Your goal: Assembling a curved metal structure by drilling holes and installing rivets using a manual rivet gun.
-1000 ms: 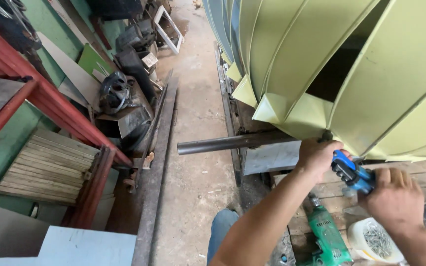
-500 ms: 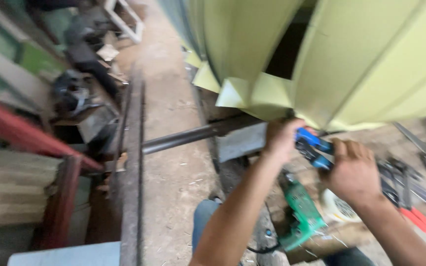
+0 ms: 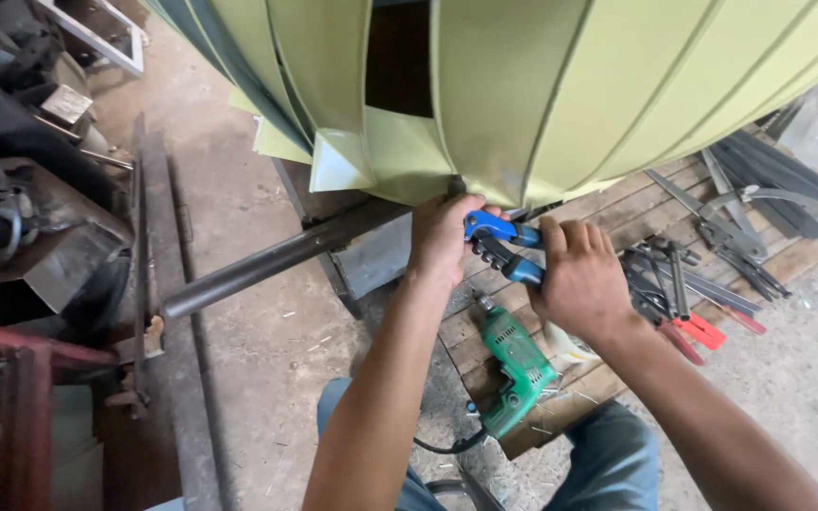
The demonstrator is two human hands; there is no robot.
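Closer now: wooden pallet, concrete floor.

Both hands, left and right, grip a blue-handled riveter at the lower edge of the yellow-green panels; green drill at 6 o'clock.

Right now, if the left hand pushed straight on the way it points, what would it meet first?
The left hand points up and away, holding the blue-handled hand tool. First in line looks to be the lower edge of the yellow-green sheet-metal panels just above it, though depth is hard to judge.
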